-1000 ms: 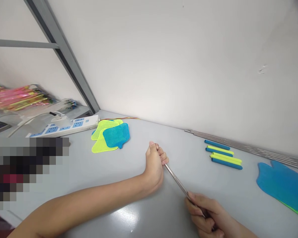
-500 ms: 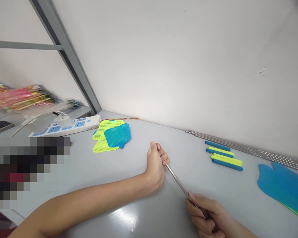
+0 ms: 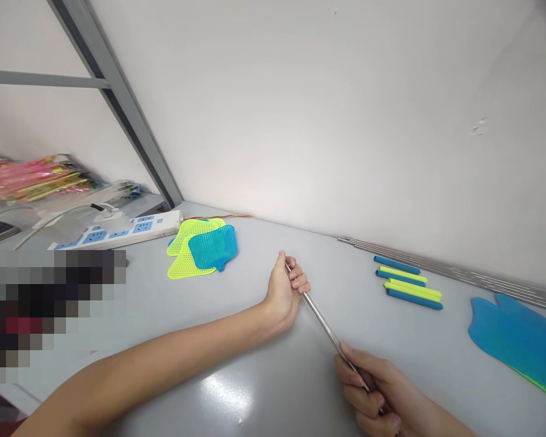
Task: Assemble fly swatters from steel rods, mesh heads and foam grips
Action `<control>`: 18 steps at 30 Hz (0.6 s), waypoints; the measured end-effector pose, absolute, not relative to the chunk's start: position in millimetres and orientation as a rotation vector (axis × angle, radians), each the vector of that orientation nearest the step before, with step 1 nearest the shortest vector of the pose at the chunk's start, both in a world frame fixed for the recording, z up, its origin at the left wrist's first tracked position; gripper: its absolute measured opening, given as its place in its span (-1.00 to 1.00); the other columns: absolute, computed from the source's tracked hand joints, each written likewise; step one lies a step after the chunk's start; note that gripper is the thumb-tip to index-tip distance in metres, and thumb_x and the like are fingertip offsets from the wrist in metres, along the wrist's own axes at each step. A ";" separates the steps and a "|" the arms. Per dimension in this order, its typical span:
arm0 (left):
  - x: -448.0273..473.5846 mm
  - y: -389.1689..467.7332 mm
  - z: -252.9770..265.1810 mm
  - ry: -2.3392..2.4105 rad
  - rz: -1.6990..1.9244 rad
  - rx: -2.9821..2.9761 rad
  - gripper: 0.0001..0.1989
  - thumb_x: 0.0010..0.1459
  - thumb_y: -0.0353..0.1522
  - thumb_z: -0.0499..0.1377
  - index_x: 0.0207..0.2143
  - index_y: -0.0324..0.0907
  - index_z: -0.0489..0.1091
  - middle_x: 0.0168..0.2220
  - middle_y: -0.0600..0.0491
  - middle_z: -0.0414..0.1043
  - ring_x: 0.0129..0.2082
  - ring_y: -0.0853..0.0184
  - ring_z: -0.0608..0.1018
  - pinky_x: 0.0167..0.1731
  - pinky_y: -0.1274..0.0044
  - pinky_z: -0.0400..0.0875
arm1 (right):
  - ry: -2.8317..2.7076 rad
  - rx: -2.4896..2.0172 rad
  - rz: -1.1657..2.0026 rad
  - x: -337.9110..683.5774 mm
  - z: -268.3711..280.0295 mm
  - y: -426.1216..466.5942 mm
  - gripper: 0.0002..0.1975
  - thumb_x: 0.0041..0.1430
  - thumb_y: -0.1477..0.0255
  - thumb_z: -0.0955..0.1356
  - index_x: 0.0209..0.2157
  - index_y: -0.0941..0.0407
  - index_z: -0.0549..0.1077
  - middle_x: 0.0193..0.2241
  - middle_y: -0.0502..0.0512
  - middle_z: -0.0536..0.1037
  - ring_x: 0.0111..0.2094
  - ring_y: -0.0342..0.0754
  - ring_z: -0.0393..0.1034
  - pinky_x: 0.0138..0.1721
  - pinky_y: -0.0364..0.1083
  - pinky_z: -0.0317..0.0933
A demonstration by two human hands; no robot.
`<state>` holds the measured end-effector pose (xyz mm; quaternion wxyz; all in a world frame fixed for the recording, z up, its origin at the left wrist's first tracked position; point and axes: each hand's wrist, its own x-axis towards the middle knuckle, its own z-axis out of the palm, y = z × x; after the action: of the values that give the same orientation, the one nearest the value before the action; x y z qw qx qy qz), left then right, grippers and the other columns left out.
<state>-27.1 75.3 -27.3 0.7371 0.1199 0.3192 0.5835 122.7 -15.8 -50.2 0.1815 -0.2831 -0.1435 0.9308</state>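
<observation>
rod [image 3: 320,318] nudged up; pink pcs [image 3: 30,176] bagged

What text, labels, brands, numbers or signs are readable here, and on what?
None readable.
Power strip: any markings too small to read.
Plastic-wrapped bundle: blurred; any print unreadable.
Held metal rod: no lettering visible.
Wall mark: looks like a scuff, no legible character.

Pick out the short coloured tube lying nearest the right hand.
It is the blue tube at the near end of the row; the other tubes lie farther from the right hand, toward the metal rods along the wall.
</observation>
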 end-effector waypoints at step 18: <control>-48.7 114.7 -9.0 0.564 0.928 0.263 -0.71 -0.09 -0.45 0.02 -0.71 -0.18 -0.07 -0.76 0.23 -0.15 -0.80 0.53 0.07 -0.76 0.62 0.06 | -0.317 -0.837 2.632 123.8 -46.2 -12.9 -0.64 0.02 0.13 0.13 -0.60 0.14 0.08 -0.78 -0.17 -0.06 -0.84 -0.35 -0.28 -0.88 -0.34 -0.41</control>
<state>-48.7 114.7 -9.0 0.8480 0.1248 0.2675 0.4402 123.8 -12.9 -46.2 0.1797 -0.2961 -0.1122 0.9314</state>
